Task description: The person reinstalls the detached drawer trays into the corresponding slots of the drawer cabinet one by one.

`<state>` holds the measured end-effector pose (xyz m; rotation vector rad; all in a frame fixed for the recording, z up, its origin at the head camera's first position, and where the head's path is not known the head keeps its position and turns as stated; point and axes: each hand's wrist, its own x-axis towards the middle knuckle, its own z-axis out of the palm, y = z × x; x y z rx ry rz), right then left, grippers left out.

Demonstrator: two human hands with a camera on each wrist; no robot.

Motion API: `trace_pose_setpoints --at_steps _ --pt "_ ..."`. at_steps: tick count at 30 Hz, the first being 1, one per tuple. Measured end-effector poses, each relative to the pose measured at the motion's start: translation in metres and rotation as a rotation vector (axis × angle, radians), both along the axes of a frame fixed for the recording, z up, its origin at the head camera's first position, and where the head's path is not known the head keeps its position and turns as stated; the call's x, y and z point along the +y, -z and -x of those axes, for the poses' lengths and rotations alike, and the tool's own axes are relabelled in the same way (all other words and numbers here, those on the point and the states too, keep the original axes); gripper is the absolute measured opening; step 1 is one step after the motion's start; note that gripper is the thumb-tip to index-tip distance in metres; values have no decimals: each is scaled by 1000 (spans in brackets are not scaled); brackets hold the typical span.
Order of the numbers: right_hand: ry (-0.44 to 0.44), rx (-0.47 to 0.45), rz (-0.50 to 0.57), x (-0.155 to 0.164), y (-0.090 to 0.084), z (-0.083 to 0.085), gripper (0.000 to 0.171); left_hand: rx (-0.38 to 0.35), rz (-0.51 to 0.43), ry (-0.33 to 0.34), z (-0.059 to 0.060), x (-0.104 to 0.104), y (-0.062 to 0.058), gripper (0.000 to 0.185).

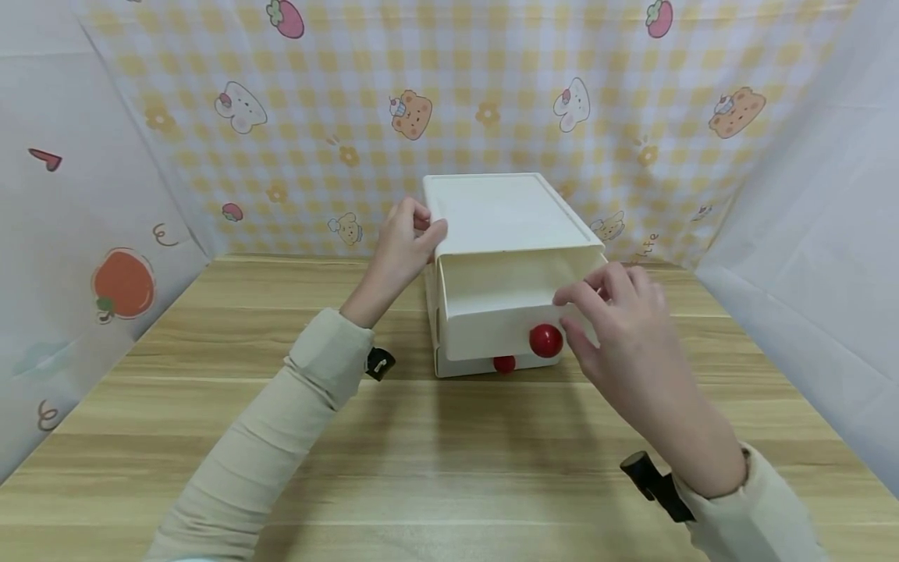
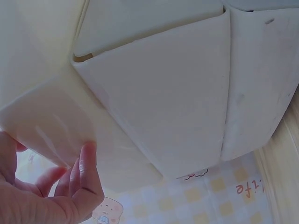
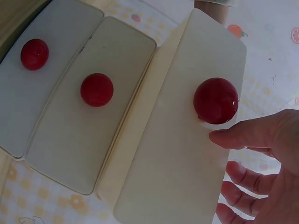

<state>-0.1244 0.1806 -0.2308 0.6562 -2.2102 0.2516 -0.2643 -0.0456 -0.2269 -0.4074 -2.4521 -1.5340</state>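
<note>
— Left hand (image 1: 403,246)?

— Clamped on the upper left corner of the drawer cabinet (image 1: 502,211). Thumb over the top edge, fingers (image 2: 86,168) laid fairly straight against the side wall. Probably set there as a brace, to keep the light cabinet from sliding on the wooden table (image 1: 449,468).

— And the right hand (image 1: 625,336)?

— Hovering at the right end of the top drawer (image 1: 492,328), holding nothing. Thumb (image 3: 233,137) just beside the red knob (image 1: 545,340), apparently not on it; other fingers loosely bent, narrow gaps between them. Looks placed for easy reach of knob and drawer front alike.

— Position of the drawer?

— Standing well out of the cabinet toward the person, tilted slightly forward, front face and knob turned to the hands. No contents visible from above.

— Anything below it?

— Two more drawers, both flush, each with its own red knob. From the head view only a lower knob (image 1: 503,363) peeking out under the open drawer.

— Cabinet's place?

— Middle of the table, near the back edge, close to the checked cartoon backdrop (image 1: 337,117). Squarely between both arms, so equally reachable from either side.
</note>
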Motion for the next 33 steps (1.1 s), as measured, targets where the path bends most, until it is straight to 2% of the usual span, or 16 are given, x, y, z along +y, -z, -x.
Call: trace_pose_setpoints --at_steps 14,26,33 --pt "13 6 1 -3 0 9 28 -15 5 1 -1 0 -1 31" --pt "39 7 -1 -4 1 27 26 -7 12 -1 0 1 0 32" --pt "39 50 20 -7 4 41 20 -3 4 3 1 1 1 31"
